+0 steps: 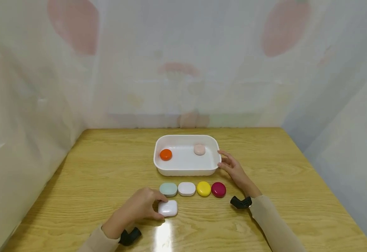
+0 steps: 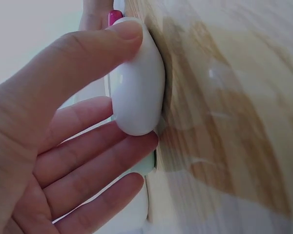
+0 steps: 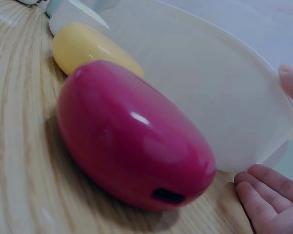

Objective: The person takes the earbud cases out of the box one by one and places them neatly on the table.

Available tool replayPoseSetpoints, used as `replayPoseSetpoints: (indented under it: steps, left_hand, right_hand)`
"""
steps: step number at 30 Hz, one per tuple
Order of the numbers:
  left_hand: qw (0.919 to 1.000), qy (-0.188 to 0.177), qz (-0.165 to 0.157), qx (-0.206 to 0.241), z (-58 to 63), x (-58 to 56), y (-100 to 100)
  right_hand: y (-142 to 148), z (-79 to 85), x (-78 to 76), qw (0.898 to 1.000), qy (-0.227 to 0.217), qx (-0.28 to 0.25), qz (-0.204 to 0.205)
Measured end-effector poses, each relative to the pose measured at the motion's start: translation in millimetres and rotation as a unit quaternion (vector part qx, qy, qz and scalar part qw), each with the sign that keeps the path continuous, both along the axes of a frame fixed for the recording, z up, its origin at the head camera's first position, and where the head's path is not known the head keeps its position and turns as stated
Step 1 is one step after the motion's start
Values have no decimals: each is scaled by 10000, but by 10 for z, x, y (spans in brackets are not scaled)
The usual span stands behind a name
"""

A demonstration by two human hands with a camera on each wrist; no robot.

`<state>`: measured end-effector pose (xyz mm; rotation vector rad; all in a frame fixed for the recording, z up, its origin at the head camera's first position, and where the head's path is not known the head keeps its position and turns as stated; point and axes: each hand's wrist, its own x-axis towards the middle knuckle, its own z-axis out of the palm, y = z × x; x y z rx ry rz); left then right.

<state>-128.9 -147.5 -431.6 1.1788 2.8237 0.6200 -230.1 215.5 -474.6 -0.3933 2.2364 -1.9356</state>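
Note:
My left hand [image 1: 144, 204] pinches a glossy white rounded case [image 1: 168, 208] between thumb and fingers, just above or on the table. In the left wrist view the thumb [image 2: 122, 34] presses one end of this case and fingertips meet the other. My right hand [image 1: 235, 171] holds the right end of a white tray [image 1: 188, 172], its fingertips at the rim. Inside the tray are an orange round case [image 1: 166, 154] at left and a pale pink one [image 1: 199, 149] at right.
In front of the tray a row holds a mint-green case [image 1: 168, 189], a white oval case [image 1: 186, 189], a yellow round case [image 1: 203, 188] and a crimson case [image 3: 136, 136] with a dark slot. Beyond the wooden table [image 1: 114, 150] hangs a pale curtain.

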Motion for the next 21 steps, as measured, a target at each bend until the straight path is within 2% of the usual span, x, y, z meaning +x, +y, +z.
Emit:
replayPoseSetpoints:
  steps: [4,8,13,17,21]
  left_hand:
    - [9999,-117,32,6,36,-2,-30]
    - [9991,-341,207,116,148,-67,-102]
    - [9933,-796,670,497,333,-228,-206]
    - [9896,-913,707,863,425,-380,-256]
    - [9882,-814,686,1101,476,-546,-252]
  right_hand:
    - [0,-18,12,10000,-17,-17,-20]
    - [-2,-19,20,10000,-65,-12,-75]
    - [-6,-15,13,9999,-90,24,-62]
    - [-6,-10,3,9999,-86,64,-23]
    - [-3,-8,-4,10000,-52,18,-19]
